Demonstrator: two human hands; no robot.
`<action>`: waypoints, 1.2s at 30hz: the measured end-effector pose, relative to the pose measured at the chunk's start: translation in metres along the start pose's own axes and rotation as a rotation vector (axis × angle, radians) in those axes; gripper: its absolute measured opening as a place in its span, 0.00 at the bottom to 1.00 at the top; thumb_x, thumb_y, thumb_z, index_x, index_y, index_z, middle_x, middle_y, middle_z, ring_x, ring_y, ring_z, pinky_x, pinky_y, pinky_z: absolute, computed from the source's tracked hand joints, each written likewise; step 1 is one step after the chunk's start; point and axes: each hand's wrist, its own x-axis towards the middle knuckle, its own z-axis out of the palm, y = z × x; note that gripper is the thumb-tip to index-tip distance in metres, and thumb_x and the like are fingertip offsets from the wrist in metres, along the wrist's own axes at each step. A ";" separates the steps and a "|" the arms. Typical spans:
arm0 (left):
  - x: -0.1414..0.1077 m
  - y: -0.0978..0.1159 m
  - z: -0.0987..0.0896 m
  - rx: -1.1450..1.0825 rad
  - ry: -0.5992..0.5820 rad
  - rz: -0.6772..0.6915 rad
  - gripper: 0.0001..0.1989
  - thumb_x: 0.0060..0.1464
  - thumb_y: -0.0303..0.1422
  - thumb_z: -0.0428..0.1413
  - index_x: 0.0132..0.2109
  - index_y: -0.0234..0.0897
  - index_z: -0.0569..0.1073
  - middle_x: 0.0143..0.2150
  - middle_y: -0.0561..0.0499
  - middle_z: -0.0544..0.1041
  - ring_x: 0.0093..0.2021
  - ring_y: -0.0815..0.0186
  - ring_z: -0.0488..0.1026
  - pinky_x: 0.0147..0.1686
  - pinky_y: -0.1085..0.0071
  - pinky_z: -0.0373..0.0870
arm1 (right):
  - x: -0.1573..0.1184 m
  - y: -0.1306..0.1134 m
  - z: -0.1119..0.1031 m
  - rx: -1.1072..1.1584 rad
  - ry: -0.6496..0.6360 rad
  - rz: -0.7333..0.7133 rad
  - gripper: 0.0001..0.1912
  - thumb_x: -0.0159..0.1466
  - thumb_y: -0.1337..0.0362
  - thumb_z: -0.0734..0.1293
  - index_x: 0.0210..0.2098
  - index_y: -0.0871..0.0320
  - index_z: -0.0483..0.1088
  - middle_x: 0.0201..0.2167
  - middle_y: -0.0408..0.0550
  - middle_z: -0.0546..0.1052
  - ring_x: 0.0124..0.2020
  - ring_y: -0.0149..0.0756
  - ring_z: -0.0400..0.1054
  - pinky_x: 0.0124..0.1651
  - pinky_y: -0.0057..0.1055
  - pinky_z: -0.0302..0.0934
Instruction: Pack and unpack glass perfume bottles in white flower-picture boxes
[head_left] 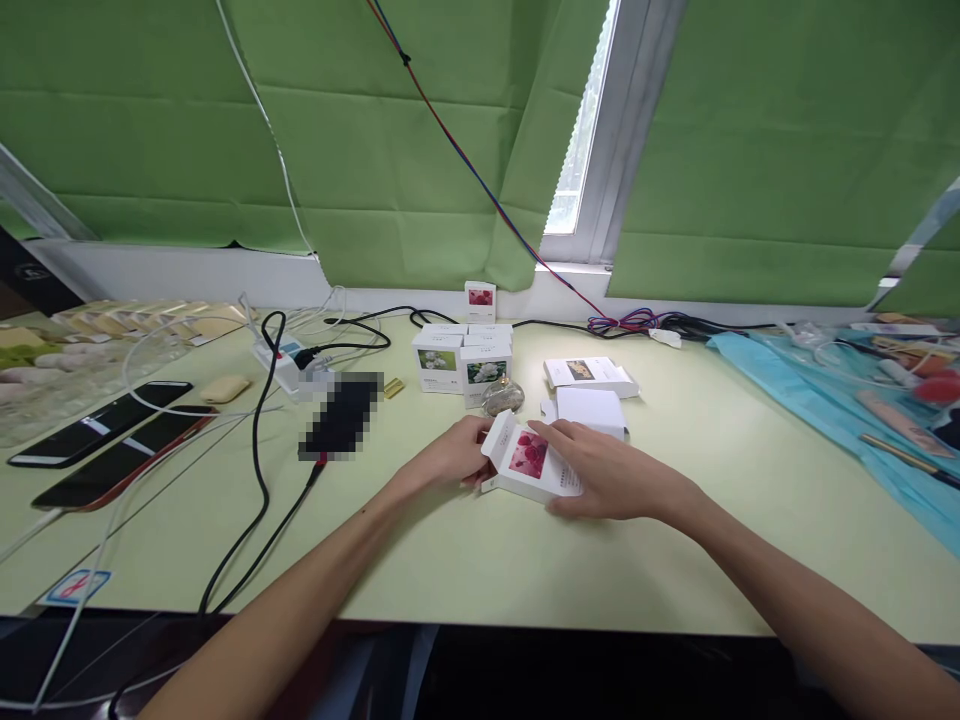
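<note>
A small white cardboard box (541, 462) with a picture of red flowers lies tilted on the table in front of me, its end flap raised on the left. My right hand (611, 468) grips its right side, thumb at the near edge and fingers over the top. At the flapped end, the curled fingers of my left hand (455, 452) hold the box; some fingertips are hidden behind the flap. Just beyond sits a grey stone-like lump (502, 398). Behind my right hand lie a plain white box (591, 410) and a flattish picture box (589, 374).
Several closed white boxes (439, 366) stand grouped at the back, with another white box (480, 302) by the wall. Phones (101, 422), black cables (259, 440) and a power strip (277, 365) occupy the left. Blue sheeting (832, 410) with mixed items covers the right.
</note>
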 end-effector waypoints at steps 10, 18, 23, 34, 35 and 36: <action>-0.002 0.006 -0.007 -0.212 -0.078 -0.089 0.11 0.47 0.28 0.56 0.41 0.33 0.72 0.20 0.56 0.68 0.17 0.77 0.56 0.16 0.81 0.47 | -0.001 0.009 0.007 0.157 0.083 -0.035 0.49 0.59 0.57 0.71 0.73 0.57 0.48 0.63 0.63 0.67 0.63 0.58 0.63 0.59 0.51 0.63; -0.008 0.013 -0.013 -0.266 -0.057 -0.151 0.25 0.49 0.29 0.60 0.55 0.34 0.69 0.24 0.56 0.71 0.18 0.75 0.61 0.16 0.80 0.49 | 0.003 0.020 0.013 0.290 0.182 -0.080 0.46 0.58 0.57 0.74 0.70 0.52 0.52 0.68 0.57 0.63 0.66 0.54 0.62 0.65 0.53 0.60; -0.013 0.016 -0.009 -0.111 -0.008 -0.083 0.28 0.42 0.26 0.59 0.54 0.34 0.69 0.27 0.54 0.74 0.22 0.70 0.67 0.19 0.76 0.62 | 0.006 0.017 0.015 0.294 0.178 -0.095 0.45 0.58 0.58 0.73 0.69 0.54 0.52 0.69 0.58 0.63 0.66 0.53 0.61 0.67 0.52 0.59; -0.013 -0.009 -0.018 0.292 0.207 0.082 0.21 0.40 0.30 0.55 0.46 0.38 0.71 0.30 0.53 0.76 0.28 0.65 0.70 0.23 0.75 0.60 | 0.010 0.013 0.007 0.183 0.052 -0.066 0.46 0.59 0.56 0.72 0.71 0.57 0.51 0.63 0.61 0.68 0.62 0.55 0.65 0.61 0.53 0.64; -0.016 -0.011 -0.023 0.345 0.246 0.036 0.19 0.43 0.31 0.54 0.46 0.39 0.71 0.27 0.54 0.74 0.26 0.65 0.68 0.23 0.75 0.58 | 0.009 0.012 0.006 0.185 0.050 -0.069 0.45 0.59 0.57 0.72 0.71 0.57 0.52 0.62 0.61 0.69 0.61 0.54 0.65 0.61 0.53 0.64; -0.020 -0.013 -0.028 0.406 0.293 -0.010 0.17 0.45 0.32 0.53 0.45 0.40 0.70 0.24 0.56 0.72 0.24 0.66 0.66 0.23 0.75 0.56 | 0.008 0.012 0.005 0.189 0.051 -0.074 0.44 0.60 0.56 0.72 0.70 0.57 0.53 0.62 0.61 0.69 0.61 0.54 0.65 0.61 0.52 0.63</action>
